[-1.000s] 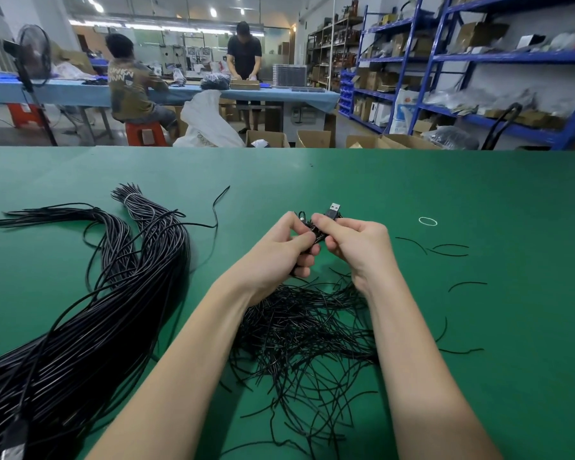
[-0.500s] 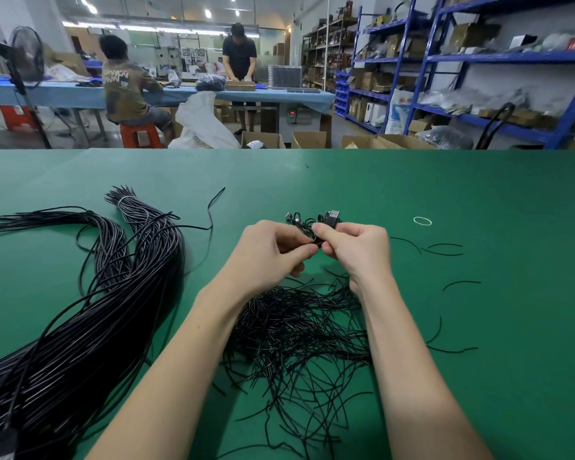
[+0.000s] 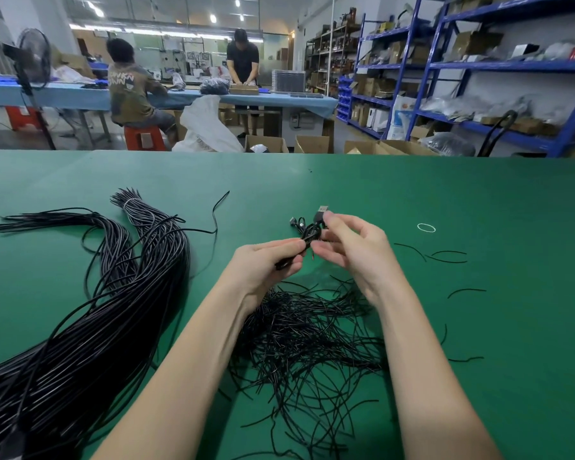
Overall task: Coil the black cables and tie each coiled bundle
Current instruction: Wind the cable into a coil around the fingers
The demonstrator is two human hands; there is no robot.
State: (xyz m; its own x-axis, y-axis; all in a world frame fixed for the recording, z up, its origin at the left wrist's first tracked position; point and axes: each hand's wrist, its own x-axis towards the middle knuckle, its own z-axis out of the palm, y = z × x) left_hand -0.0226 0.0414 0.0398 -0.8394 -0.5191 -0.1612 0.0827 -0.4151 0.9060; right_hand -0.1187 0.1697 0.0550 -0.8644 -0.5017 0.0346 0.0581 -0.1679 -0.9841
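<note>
Green workbench [image 3: 445,200], warehouse shelving behind. Coiled cable [image 3: 307,234] held above the mat: pinched by left hand [image 3: 266,260], right hand [image 3: 349,247] fingers half curled at the plug end (tie likely between them). Light, springy, best gripped mid-coil. Loose ties [image 3: 306,333] beneath; uncoiled cables [image 3: 90,310] left, rubber band [image 3: 426,227] right.

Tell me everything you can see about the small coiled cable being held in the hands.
The coiled cable is thin, black and rubbery-looking, wound into a small tight bundle held above the green table. A black USB plug with a silver metal tip sticks up from the top, and a smaller connector juts out to the left. The left hand pinches the bundle's lower part; the right hand touches its top by the plug. Whether a tie is on it cannot be told.
</note>
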